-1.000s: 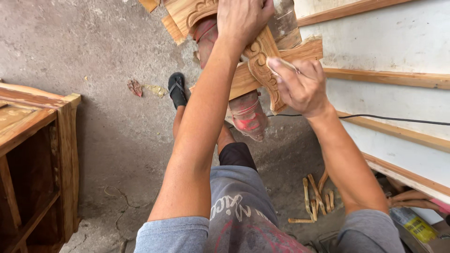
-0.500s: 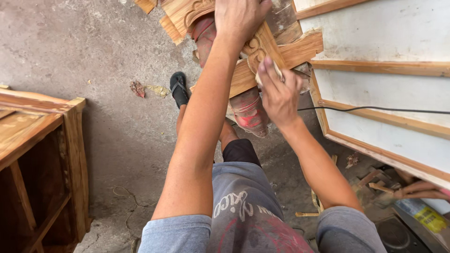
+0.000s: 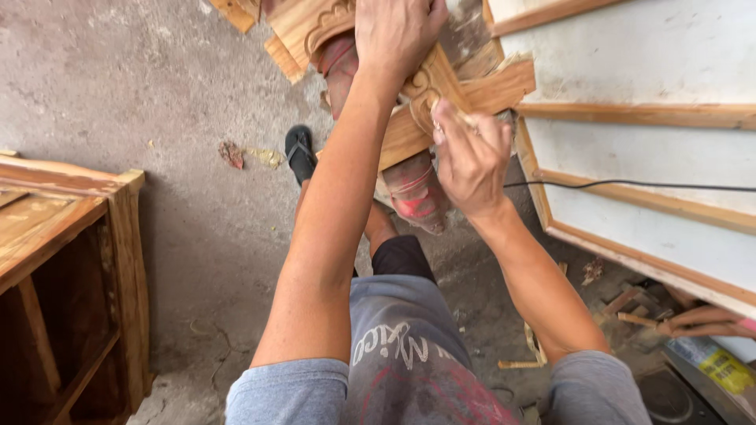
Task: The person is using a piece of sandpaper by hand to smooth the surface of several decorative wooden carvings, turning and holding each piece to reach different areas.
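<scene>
Before us the concrete floor [image 3: 157,94] fills the left of the view, with a white wood-framed panel [image 3: 654,149] leaning at right and a brown wooden cabinet [image 3: 63,260] at the left edge. Between them, high in the view and above our knee, sits the carved wooden piece [image 3: 417,102], a scrolled ornament on a flat bar, with a red-and-white sack [image 3: 409,189] behind it.

To work the carving well, we judge that the piece must stay pinned firmly while the rubbing follows the curls of the scroll with light, even pressure.

Our left hand [image 3: 398,31] reaches out on a straight arm, its fingers clamped over the top of the carved wooden piece. Our right hand [image 3: 468,157] comes up with a bent elbow, fingers pinched together against the scroll; whether they hold a small scrap, we cannot tell.
</scene>
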